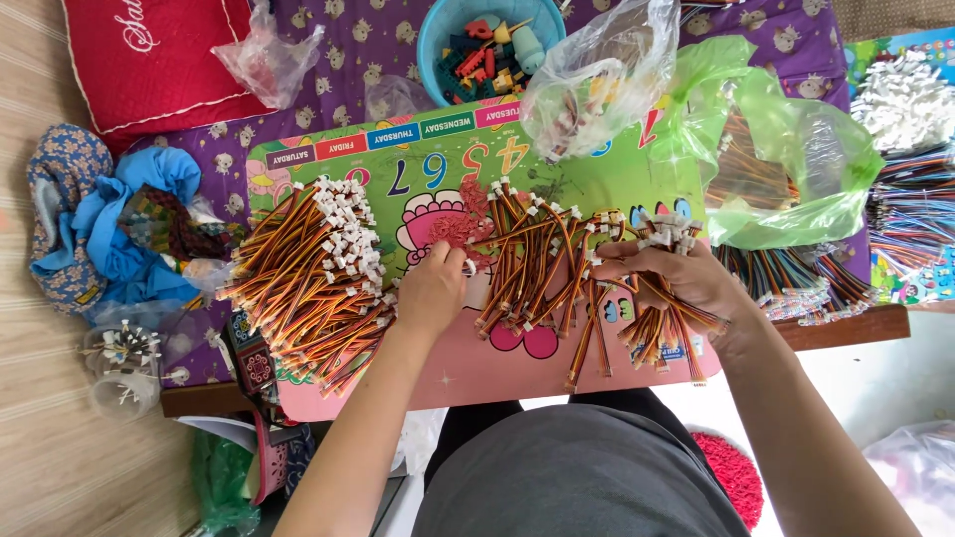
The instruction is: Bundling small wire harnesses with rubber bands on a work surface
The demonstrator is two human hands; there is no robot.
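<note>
The right hand has its fingers curled tight around a bundle of wires. The left hand pinches at loose wires scattered on the colourful board.

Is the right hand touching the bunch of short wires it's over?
Touching. The head view shows the right hand closed around a bunch of wires, fingers wrapped over it, white connectors sticking out above.

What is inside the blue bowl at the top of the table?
The blue bowl holds small, colourful plastic toy pieces. A clear plastic bag covers its right edge, so anything there or deeper down is hidden.
</note>
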